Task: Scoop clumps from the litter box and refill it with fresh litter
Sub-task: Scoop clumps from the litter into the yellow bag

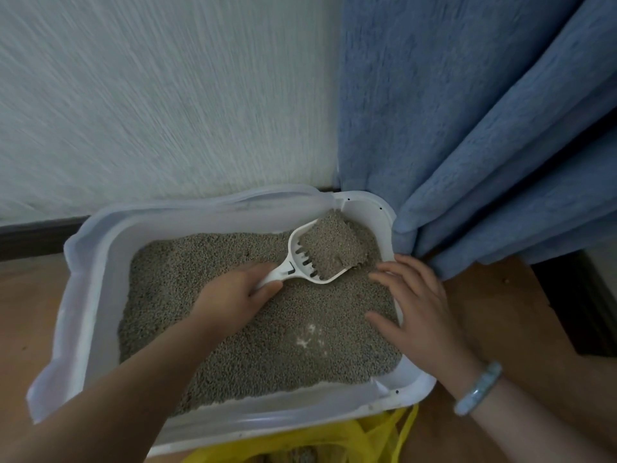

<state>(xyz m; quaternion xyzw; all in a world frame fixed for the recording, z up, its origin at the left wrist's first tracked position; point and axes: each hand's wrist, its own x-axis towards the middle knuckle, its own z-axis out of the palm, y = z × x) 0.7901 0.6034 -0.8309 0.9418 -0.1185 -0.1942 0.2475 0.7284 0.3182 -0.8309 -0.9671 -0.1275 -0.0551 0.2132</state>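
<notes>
Litter box [95, 295]: white tray with a translucent liner [200, 203] draped over its rim. It sits on wood floor [500, 329], pushed into a corner. Textured white wall [167, 95] is behind the box. Blue curtain [467, 128] hangs at the box's far-right corner, folds touching that rim. Grey pellet litter [267, 362] covers the box bottom. There's a small pale speckled patch [310, 337] in it, in the box's near-right quarter.

Scoop [293, 262]: white, slotted, inside the box at its far-right corner. Head is heaped with litter, slots visible on the handle side of the load. Handle runs back toward the box centre.

Left hand [233, 295]: over the box centre, fingers wrapped round the scoop handle, thumb clamped on the near side. Forearm crosses the box's near-left rim.

Right hand [417, 305]: at the box's right side, fingers splayed and loose, grasping nothing. Fingertips are over the litter beside the scoop head, palm over the right rim. Touching the litter or hovering just above it: can't tell, frame is soft. Pale green bracelet [477, 389] on that wrist, outside the box's near-right corner.

Yellow plastic bag [334, 442] lies on the floor against the box's near rim, partly cut off by the frame edge.
</notes>
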